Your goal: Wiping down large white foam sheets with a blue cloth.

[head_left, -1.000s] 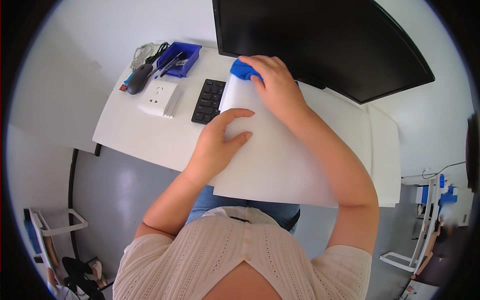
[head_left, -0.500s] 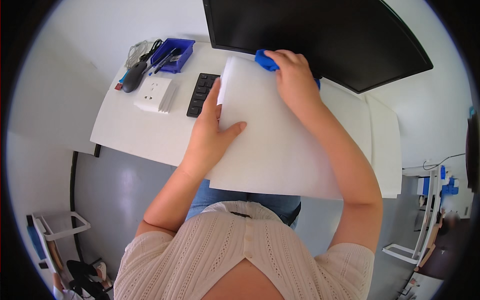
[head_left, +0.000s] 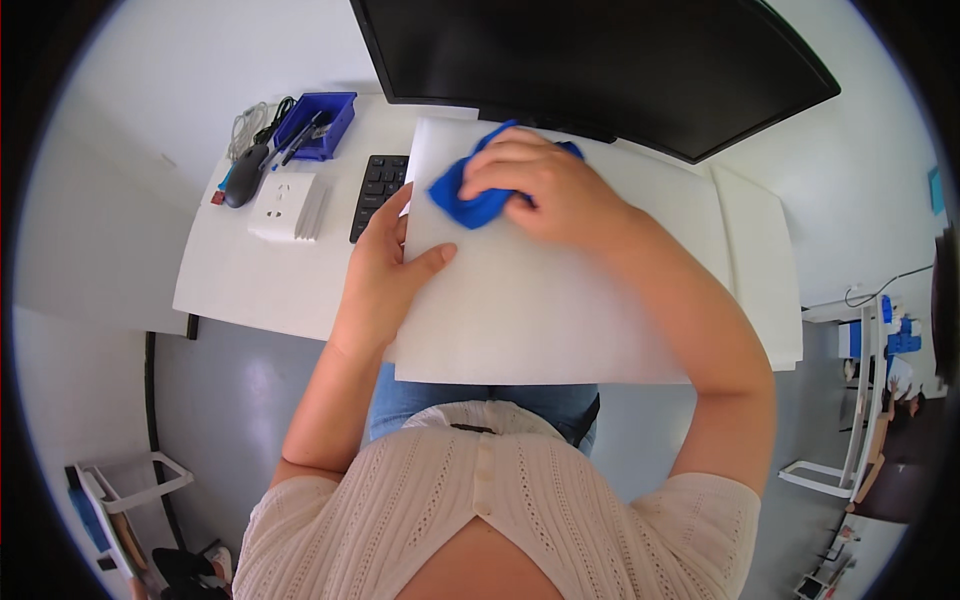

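Blue cloth (head_left: pixel 472 208), one: bunched, lying against the upper left part of a white milky sheet (head_left: pixel 530 310), near its far edge. Right hand (head_left: pixel 545 185): fingers curled and pressed onto the cloth, palm down, cloth gathered beneath and spilling out on both sides; bunched probably for a firmer hold and even pressure.

Left hand (head_left: pixel 385 270): at the left edge of the sheet, thumb laid flat on top, fingers along the side; placed so seemingly to steady the edge against the push of the other hand. Whether pinching or merely bracing: cannot tell, fingertips partly hidden.

White desk (head_left: pixel 250 270), bearing all. Black keyboard (head_left: pixel 377 190): just left of the sheet, partly hidden by it. Monitor (head_left: pixel 600 60): beyond the sheet, screen dark. Far left, grouped apart, perhaps to leave working room: stacked socket plates (head_left: pixel 285 205); dark mouse (head_left: pixel 246 177); blue bin (head_left: pixel 338 125), pens (head_left: pixel 297 140) leaning at its front; coiled grey cable (head_left: pixel 247 130).
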Action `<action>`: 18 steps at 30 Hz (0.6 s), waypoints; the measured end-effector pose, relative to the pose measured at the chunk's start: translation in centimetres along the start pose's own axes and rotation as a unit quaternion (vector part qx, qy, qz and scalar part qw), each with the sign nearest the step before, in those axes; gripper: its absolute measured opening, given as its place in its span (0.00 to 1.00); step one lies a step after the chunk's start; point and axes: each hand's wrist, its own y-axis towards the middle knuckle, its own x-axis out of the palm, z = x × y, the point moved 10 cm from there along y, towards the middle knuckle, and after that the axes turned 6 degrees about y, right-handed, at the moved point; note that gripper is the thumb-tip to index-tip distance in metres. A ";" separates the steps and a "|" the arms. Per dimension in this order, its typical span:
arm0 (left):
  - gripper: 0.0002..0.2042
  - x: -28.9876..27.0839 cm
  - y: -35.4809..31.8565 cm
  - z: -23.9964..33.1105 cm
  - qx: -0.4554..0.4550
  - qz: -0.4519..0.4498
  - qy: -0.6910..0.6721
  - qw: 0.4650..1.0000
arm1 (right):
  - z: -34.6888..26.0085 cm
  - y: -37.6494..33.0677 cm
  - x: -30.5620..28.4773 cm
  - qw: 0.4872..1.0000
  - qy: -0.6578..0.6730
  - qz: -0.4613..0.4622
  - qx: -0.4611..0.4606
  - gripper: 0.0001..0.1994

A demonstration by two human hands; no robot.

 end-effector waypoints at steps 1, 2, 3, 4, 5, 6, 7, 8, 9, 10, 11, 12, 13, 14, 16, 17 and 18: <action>0.35 0.0 0.0 0.0 -0.004 -0.001 0.008 1.000 | 0.4 -0.8 -1.0 1.000 0.001 -0.002 0.001 0.19; 0.35 0.0 -0.1 0.0 -0.009 0.001 0.016 1.000 | 0.8 -1.5 -2.0 1.000 -0.025 -0.002 0.009 0.18; 0.35 -0.1 -0.2 0.2 -0.011 0.005 0.013 1.000 | 1.3 -2.2 -2.9 0.999 -0.049 -0.003 0.016 0.17; 0.35 0.2 -0.2 0.4 -0.014 0.003 0.015 1.000 | 1.8 -3.3 -3.8 0.999 -0.048 -0.005 0.016 0.17; 0.35 0.2 -0.3 0.4 -0.017 0.003 0.017 1.000 | 2.7 -4.3 -5.2 0.995 -0.088 0.023 0.038 0.16; 0.35 0.1 -0.3 0.3 -0.018 0.008 0.015 1.000 | 3.4 -4.8 -5.9 0.989 -0.128 0.051 0.059 0.15; 0.35 0.1 -0.2 0.1 -0.019 0.007 0.020 1.000 | 3.5 -4.8 -5.4 0.989 -0.125 0.049 0.056 0.15; 0.35 0.0 -0.2 0.0 -0.021 0.007 0.024 0.999 | 4.8 -5.6 -6.7 0.967 -0.172 0.125 0.144 0.14; 0.35 -0.1 -0.2 -0.1 -0.021 0.010 0.025 0.999 | 5.9 -6.7 -8.1 0.928 -0.216 0.199 0.229 0.14; 0.34 0.0 0.0 -0.1 -0.013 0.007 0.032 0.999 | 6.3 -6.7 -7.8 0.925 -0.225 0.199 0.235 0.15; 0.34 0.1 0.0 -0.1 -0.005 0.006 0.040 0.999 | 6.1 -6.1 -7.1 0.925 -0.224 0.199 0.235 0.15; 0.34 0.1 0.0 -0.2 -0.005 0.006 0.041 0.999 | 5.3 -5.0 -6.1 0.930 -0.215 0.205 0.217 0.16; 0.32 0.0 0.0 -0.2 -0.003 0.010 0.037 0.999 | 4.5 -3.7 -4.9 0.934 -0.206 0.212 0.199 0.17; 0.31 0.0 0.0 -0.3 -0.001 0.013 0.032 0.999 | 4.4 -2.6 -3.5 0.940 -0.163 0.188 0.232 0.19; 0.31 -1.0 0.4 -1.5 -0.015 0.025 0.008 1.000 | 2.8 -0.7 -1.2 0.952 -0.141 0.190 0.197 0.19; 0.35 -1.5 0.5 -2.0 -0.029 0.038 -0.018 0.999 | 1.8 0.0 -0.2 0.961 -0.118 0.189 0.161 0.19; 0.35 -1.4 0.6 -1.7 -0.030 0.037 -0.017 0.999 | 1.0 0.3 0.3 0.961 -0.118 0.191 0.162 0.19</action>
